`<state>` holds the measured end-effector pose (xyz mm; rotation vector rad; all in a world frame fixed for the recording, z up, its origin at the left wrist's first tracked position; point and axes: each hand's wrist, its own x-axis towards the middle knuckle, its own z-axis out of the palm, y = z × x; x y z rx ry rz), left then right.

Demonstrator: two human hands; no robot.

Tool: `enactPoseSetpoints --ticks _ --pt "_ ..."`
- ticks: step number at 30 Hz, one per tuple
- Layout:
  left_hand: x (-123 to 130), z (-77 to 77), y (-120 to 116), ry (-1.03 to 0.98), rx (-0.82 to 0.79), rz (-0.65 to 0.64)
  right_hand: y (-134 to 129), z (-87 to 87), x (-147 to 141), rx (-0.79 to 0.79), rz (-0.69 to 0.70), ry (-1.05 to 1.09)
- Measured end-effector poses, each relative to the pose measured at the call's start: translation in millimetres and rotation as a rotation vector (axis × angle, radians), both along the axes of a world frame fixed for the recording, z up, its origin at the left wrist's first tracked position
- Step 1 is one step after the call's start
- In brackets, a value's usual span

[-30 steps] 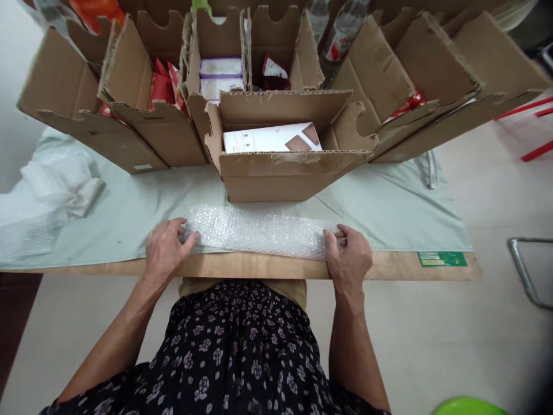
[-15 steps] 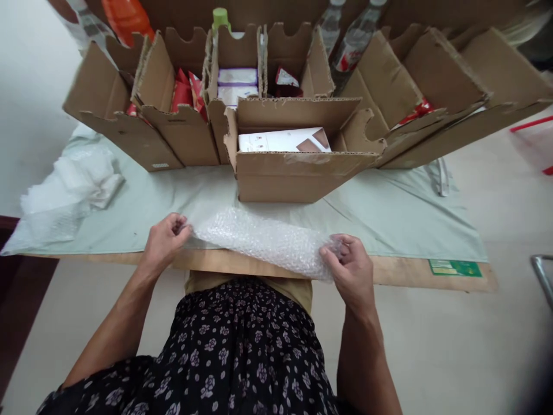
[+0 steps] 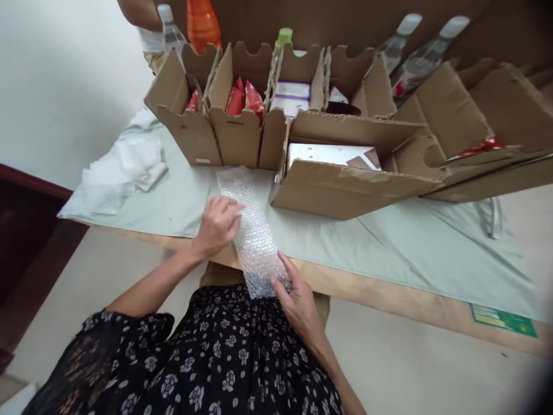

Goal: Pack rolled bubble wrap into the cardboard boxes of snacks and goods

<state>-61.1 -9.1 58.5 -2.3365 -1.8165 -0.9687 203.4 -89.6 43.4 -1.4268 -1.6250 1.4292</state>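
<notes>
A long strip of clear bubble wrap (image 3: 257, 239) slants from the green cloth over the table's front edge, its near end hanging close to my body. At its left edge, my left hand (image 3: 218, 225) is closed, curled fingers at the film and the index finger lying over it; the grip is slightly blurred. My right hand (image 3: 296, 294) holds the near right corner, thumb on top and fingers along the edge. Just beyond the strip, to the right, stands a cardboard box (image 3: 354, 193) with a white carton (image 3: 328, 154) inside.
Open cardboard bins (image 3: 237, 138) line the back, with red packets (image 3: 237, 98) and white-purple packs (image 3: 291, 98) inside. Bottles (image 3: 203, 26) stand behind them. Crumpled bubble wrap (image 3: 116, 170) lies at the left. A green card (image 3: 503, 320) is on the wooden edge at right.
The bubble wrap has swung from lying crosswise to pointing away from me. My left hand moved off its far end to its left side; my right hand came nearer my body. The view shifted left.
</notes>
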Motion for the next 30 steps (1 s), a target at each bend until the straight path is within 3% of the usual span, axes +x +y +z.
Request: enactPoseSetpoints --ticks 2,4,6,10,15,18,22,25,30 --pt "12.3 -10.3 -36.3 -0.114 -0.084 -0.137 0.4 5.5 4.8 -0.039 0.047 0.059" --pt "17.4 -17.6 -61.4 -0.263 -0.170 -0.178 4.9 13.9 5.2 -0.126 0.128 0.139" --pt "16.8 -21.7 -74.4 -0.409 -0.247 -0.168 16.6 21.3 -2.4 -0.216 0.170 0.242" --pt "12.8 -25.7 -81.3 -0.585 -0.318 -0.136 57.2 21.4 -38.9 -0.257 0.086 0.516" --pt "24.9 -29.1 -84.2 -0.510 -0.249 0.046 91.2 -0.9 -74.2 -0.310 0.067 0.496" --pt "33.6 -26.8 -84.1 -0.375 -0.211 0.097 89.1 -9.2 -75.2 -0.275 0.056 0.463" --pt "33.9 -22.9 -82.7 -0.291 -0.138 0.179 81.9 -5.9 -67.7 -0.219 0.121 0.458" --pt "28.4 -22.0 -82.4 -0.230 -0.133 0.227 80.6 0.5 -59.2 -0.093 0.179 0.372" --pt "24.3 -24.9 -81.1 -0.168 -0.154 0.236 85.1 2.3 -45.7 0.539 0.351 -0.108"
